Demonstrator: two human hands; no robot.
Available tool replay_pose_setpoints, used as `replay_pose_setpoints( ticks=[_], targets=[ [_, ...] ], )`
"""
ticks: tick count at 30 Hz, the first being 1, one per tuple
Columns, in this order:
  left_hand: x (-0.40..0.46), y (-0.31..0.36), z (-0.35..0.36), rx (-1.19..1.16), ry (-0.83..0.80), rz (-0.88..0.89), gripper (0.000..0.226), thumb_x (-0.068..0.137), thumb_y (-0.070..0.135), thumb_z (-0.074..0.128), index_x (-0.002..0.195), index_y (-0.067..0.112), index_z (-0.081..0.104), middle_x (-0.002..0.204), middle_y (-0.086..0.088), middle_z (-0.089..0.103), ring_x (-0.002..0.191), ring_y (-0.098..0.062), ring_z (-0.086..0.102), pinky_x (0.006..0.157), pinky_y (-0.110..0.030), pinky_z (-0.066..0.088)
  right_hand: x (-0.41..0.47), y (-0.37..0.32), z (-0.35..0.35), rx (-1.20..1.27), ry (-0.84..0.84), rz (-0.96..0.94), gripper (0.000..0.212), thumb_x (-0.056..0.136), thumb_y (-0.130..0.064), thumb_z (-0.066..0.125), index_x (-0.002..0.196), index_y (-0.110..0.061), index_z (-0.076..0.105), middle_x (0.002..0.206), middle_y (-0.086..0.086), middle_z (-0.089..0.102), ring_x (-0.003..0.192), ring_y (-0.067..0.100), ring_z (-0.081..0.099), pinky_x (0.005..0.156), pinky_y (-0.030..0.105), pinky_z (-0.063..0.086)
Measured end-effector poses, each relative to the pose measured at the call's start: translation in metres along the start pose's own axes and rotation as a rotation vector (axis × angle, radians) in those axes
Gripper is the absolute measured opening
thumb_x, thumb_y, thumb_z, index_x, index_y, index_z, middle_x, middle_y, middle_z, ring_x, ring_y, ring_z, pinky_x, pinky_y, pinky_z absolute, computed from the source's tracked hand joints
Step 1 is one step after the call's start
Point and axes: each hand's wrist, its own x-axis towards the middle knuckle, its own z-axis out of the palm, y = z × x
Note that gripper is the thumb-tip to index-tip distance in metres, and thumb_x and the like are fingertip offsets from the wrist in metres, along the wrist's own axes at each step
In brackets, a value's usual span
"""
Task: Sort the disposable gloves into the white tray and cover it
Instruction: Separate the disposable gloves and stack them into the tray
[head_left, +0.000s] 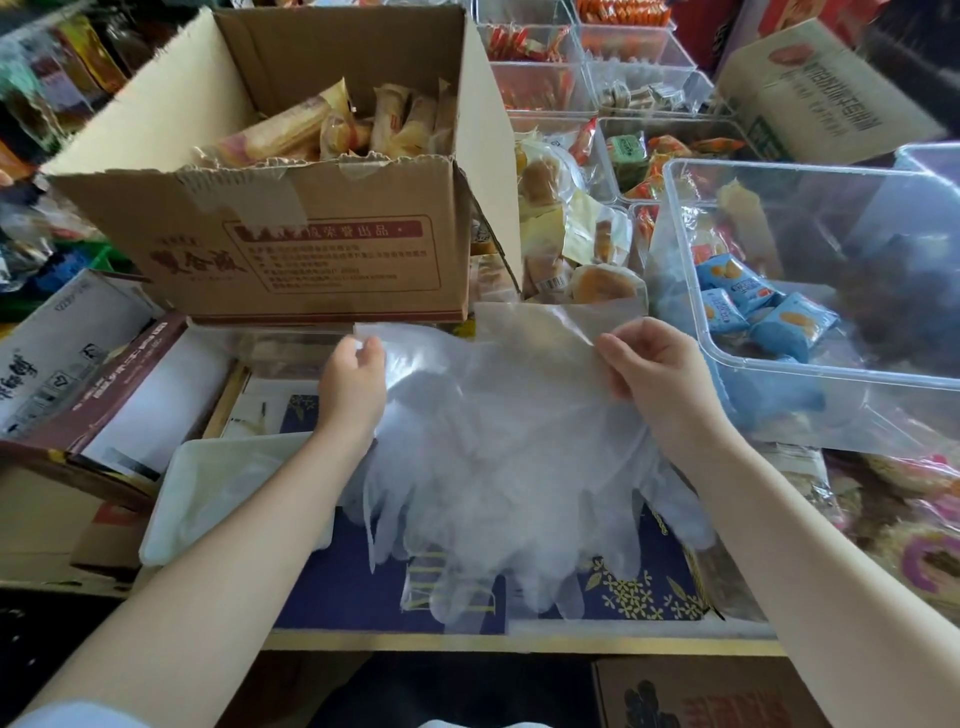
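White tray (171, 512) sat below and left of the left hand (353, 382), shallow, smooth-walled, right part hidden under the left forearm; one limp clear glove seemed to lie inside, hard to confirm. Hemmed on its left by a brown-edged carton (111, 384), little slack on that side. Left hand raised, fingers curled, pinching the left cuff edge of the disposable gloves (498, 467). Gloves held as a loose stack between both hands: thin, cloudy, crinkled film, straight along the top edge, finger shapes hanging down and fanned over a dark blue mat (649, 592) with gold flower print. Open room only on that mat, under and nearer than the hands, ending at a pale table edge. Just beyond the left hand, a corrugated cardboard box (291, 249), flaps up, packed with wrapped snacks, blocking the far side. Right hand (652, 369) curled, thumb and fingers pinching the right cuff corner. Right of it, near, a rigid clear plastic bin (810, 379) holding blue packets.
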Motion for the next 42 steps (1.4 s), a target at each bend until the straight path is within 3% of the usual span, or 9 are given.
replay_pose_setpoints(
  ticks=[3,10,18,20,24,28,36,40,42],
  targets=[
    [-0.006,0.009,-0.002,0.018,0.054,0.100,0.026,0.097,0.028,0.037,0.080,0.010,0.044,0.074,0.001,0.044,0.068,-0.014,0.041,0.057,-0.030,0.030,0.003,0.012,-0.002,-0.227,0.188,0.027,0.017,0.088,-0.020,0.058,0.077,-0.007,0.058,0.064,0.006,0.057,0.057,0.014,0.051,0.057,0.027,0.045],
    [-0.019,0.023,-0.001,-0.073,0.088,0.167,0.029,0.097,0.028,0.038,0.068,0.024,0.037,0.064,0.006,0.040,0.058,-0.008,0.038,0.053,-0.027,0.030,-0.010,0.011,0.017,0.000,0.134,0.155,0.016,0.093,-0.018,0.050,0.078,-0.012,0.052,0.060,0.001,0.050,0.041,0.004,0.048,0.054,0.030,0.046],
    [-0.010,0.024,0.002,-0.135,-0.035,0.058,0.023,0.098,0.032,0.040,0.083,0.016,0.048,0.066,0.005,0.042,0.061,-0.011,0.040,0.055,-0.027,0.032,-0.031,-0.016,0.015,0.506,-0.916,-0.086,0.021,0.075,-0.023,0.071,0.091,-0.010,0.070,0.097,0.000,0.071,0.088,0.014,0.066,0.078,0.024,0.050],
    [-0.007,0.026,0.003,-0.133,-0.099,-0.047,0.021,0.098,0.032,0.041,0.098,0.016,0.054,0.074,0.003,0.049,0.072,-0.014,0.048,0.063,-0.026,0.035,-0.034,-0.022,0.019,0.613,-0.853,-0.001,0.036,0.078,-0.022,0.068,0.092,0.009,0.056,0.089,0.005,0.073,0.082,0.016,0.069,0.073,0.023,0.053],
    [-0.016,0.032,0.007,-0.380,-0.226,-0.205,0.020,0.097,0.031,0.046,0.095,0.018,0.061,0.087,-0.005,0.062,0.083,-0.025,0.059,0.073,-0.033,0.046,-0.031,-0.011,0.037,0.376,-0.418,0.009,0.006,0.086,-0.008,0.059,0.081,-0.007,0.055,0.071,0.002,0.071,0.058,0.012,0.063,0.054,0.019,0.047],
    [-0.027,0.032,0.009,-0.548,-0.290,-0.352,0.020,0.095,0.021,0.051,0.085,0.011,0.065,0.075,-0.008,0.064,0.066,-0.023,0.060,0.063,-0.030,0.048,-0.033,0.006,0.046,0.308,-0.218,0.076,0.012,0.090,-0.004,0.056,0.081,-0.010,0.062,0.068,0.000,0.067,0.059,0.013,0.062,0.052,0.022,0.047],
    [-0.037,0.045,0.003,-0.719,-0.351,-0.512,0.027,0.096,0.035,0.047,0.106,0.017,0.064,0.094,-0.008,0.072,0.079,-0.025,0.069,0.064,-0.034,0.058,-0.047,0.012,0.053,0.061,-0.197,-0.259,0.014,0.082,-0.009,0.068,0.082,-0.023,0.068,0.093,-0.009,0.066,0.089,0.007,0.060,0.081,0.032,0.048],
    [-0.042,0.043,0.003,-0.655,-0.396,-0.401,0.030,0.098,0.034,0.044,0.114,0.016,0.061,0.100,-0.010,0.069,0.085,-0.024,0.068,0.062,-0.030,0.056,-0.028,0.007,0.051,0.010,0.021,-0.156,0.019,0.076,-0.040,0.072,0.069,-0.023,0.067,0.119,-0.023,0.048,0.120,0.015,0.043,0.100,0.047,0.040],
    [-0.045,0.041,0.006,-0.650,-0.430,-0.342,0.029,0.097,0.032,0.047,0.114,0.014,0.062,0.109,-0.018,0.066,0.091,-0.031,0.066,0.072,-0.037,0.055,-0.018,0.005,0.049,0.034,0.017,-0.092,0.024,0.077,-0.034,0.071,0.076,-0.010,0.068,0.128,-0.031,0.040,0.129,0.010,0.037,0.104,0.048,0.037]
  ],
)
